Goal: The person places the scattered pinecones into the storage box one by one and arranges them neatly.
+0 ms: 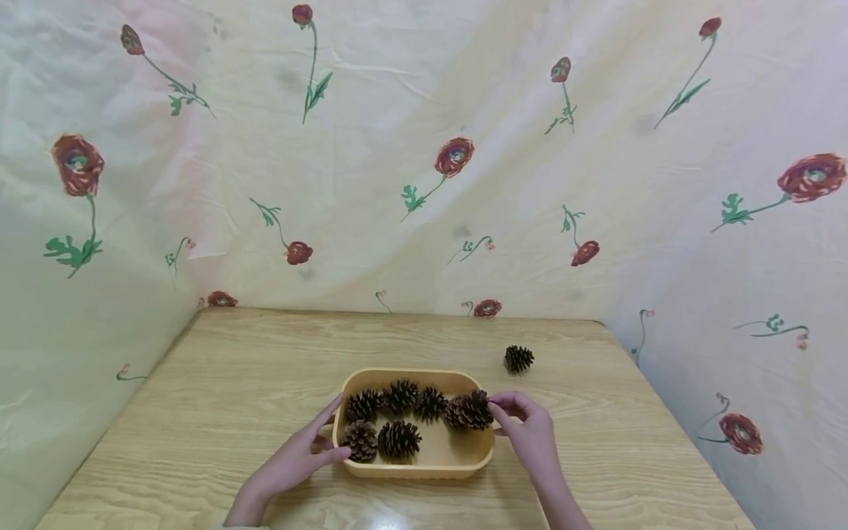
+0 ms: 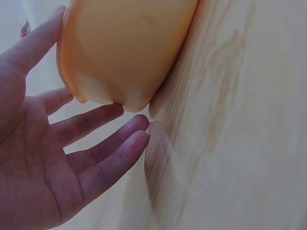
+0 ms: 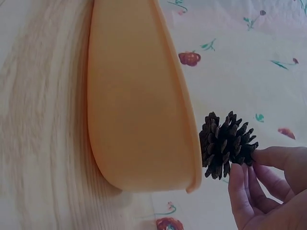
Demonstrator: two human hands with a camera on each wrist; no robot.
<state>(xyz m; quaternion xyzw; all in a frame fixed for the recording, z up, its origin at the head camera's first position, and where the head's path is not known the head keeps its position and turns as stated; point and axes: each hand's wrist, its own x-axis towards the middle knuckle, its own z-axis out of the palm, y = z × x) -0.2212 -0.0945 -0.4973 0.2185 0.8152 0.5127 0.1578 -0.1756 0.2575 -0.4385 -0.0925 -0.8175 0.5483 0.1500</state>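
My right hand (image 1: 528,429) pinches a brown pine cone (image 1: 480,409) between thumb and fingers at the right end of a yellow plastic tub (image 1: 450,470). In the right wrist view that pine cone (image 3: 228,146) shows above the tub's rim, its scales spread. Several more pine cones lie inside the tub, among them one at the front (image 1: 399,439) and one at the back (image 1: 400,397). At the tub's left end my left hand (image 1: 296,458) spreads its fingers against the side. The left wrist view shows these extended fingers (image 2: 103,160) along the tub's end, the thumb near its rim.
One pine cone (image 1: 518,359) lies on the wooden table (image 1: 265,353) behind and right of the tub. Flower-printed cloth (image 1: 371,169) hangs close behind the table and along both sides.
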